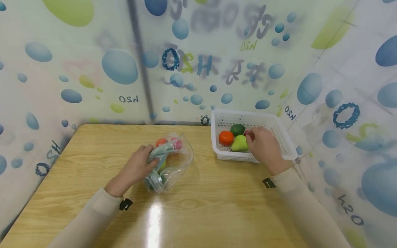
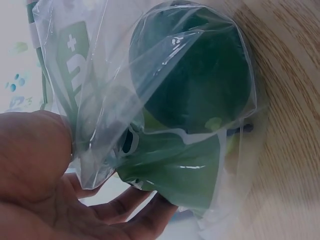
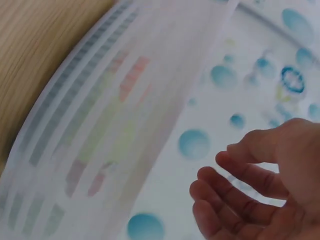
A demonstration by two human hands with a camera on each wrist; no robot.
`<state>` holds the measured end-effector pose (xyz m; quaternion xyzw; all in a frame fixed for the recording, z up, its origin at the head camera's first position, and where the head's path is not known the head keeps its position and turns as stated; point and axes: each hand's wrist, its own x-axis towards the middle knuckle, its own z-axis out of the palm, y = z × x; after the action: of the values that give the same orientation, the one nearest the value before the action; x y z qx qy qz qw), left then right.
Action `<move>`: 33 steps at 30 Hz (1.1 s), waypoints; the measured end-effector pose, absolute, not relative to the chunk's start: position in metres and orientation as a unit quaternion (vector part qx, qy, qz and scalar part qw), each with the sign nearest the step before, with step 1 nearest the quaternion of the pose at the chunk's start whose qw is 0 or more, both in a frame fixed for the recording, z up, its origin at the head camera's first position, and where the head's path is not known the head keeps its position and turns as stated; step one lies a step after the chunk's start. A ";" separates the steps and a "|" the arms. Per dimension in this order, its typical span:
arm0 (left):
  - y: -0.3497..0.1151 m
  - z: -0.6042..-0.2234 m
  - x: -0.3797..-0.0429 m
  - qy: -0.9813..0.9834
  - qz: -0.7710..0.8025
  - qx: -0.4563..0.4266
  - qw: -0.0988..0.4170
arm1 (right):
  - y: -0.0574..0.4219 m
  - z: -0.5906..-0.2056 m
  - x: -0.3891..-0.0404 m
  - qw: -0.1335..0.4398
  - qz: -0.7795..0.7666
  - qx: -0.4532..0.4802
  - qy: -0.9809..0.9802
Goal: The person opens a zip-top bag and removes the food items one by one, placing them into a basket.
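In the head view my left hand (image 1: 138, 167) grips a clear plastic bag (image 1: 183, 160) with a grey-green band near its opening. Inside it lie a red-orange round fruit (image 1: 161, 142), a bumpy pink fruit (image 1: 177, 143) and a large dark green round one (image 2: 192, 70). My right hand (image 1: 263, 144) is over the right side of a white plastic basket (image 1: 235, 156). Its fingers curl loosely, with nothing visible between them in the right wrist view. The basket holds an orange-red round fruit (image 1: 226, 138), a dark green fruit (image 1: 237, 130), a green pear (image 1: 240, 143) and a dark red fruit (image 1: 246, 133), partly hidden by the hand.
Both the bag and the basket rest on a light wooden table (image 1: 201, 206). Behind and to the right of it hangs a patterned curtain (image 1: 198, 82) with blue and green dots. The basket stands near the back right edge, close to the curtain.
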<state>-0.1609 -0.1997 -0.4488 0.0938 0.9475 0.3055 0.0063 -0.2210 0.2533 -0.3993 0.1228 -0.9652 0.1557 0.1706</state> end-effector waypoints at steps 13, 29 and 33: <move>-0.197 -0.448 -0.161 0.952 0.290 0.097 -0.001 | 0.161 -0.403 -0.179 0.238 0.204 0.296 -0.902; -0.193 -0.445 -0.161 0.953 0.283 0.110 -0.007 | 0.070 -0.424 -0.159 0.140 0.223 0.455 -0.850; -0.192 -0.444 -0.162 0.953 0.278 0.117 -0.018 | 0.058 -0.431 -0.167 0.086 0.204 0.450 -0.865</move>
<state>-0.1619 -0.1920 -0.4440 0.1169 0.9532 0.2783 -0.0179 -0.1673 0.0584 -0.4307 0.4497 -0.8653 0.2036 0.0865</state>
